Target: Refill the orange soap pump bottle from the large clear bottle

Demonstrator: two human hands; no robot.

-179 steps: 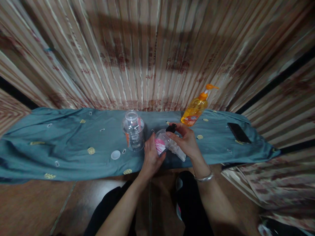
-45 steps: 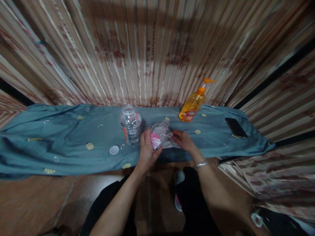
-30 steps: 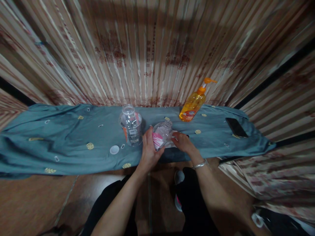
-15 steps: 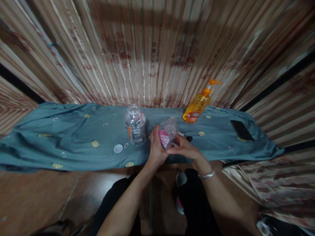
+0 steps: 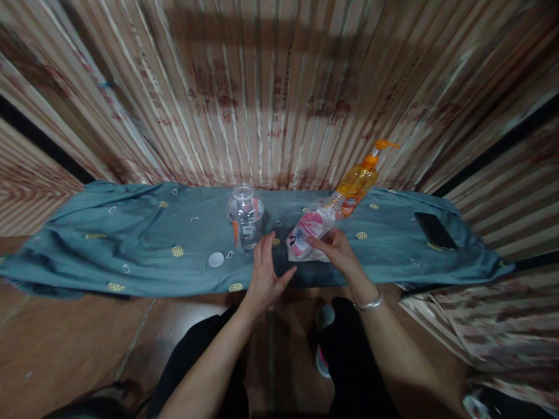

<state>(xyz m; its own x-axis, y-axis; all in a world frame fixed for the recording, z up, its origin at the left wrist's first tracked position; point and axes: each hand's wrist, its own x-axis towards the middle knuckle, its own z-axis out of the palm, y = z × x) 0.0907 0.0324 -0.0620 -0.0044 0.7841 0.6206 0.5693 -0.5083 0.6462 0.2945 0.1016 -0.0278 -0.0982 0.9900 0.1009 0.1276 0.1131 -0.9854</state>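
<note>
R hand [image 5: 339, 254] grip clamped on pink-label bottle [image 5: 310, 228]; long axis tilted, neck up-right. L hand [image 5: 264, 272] grip apart, empty, just left of bottle base.

The pink-labelled bottle [image 5: 311, 230] hides part of the orange pump bottle [image 5: 358, 180]'s base; print on both labels is too blurred to read.

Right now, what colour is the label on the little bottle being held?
Pink and white, on the clear bottle in the right hand; head view shows it.
</note>
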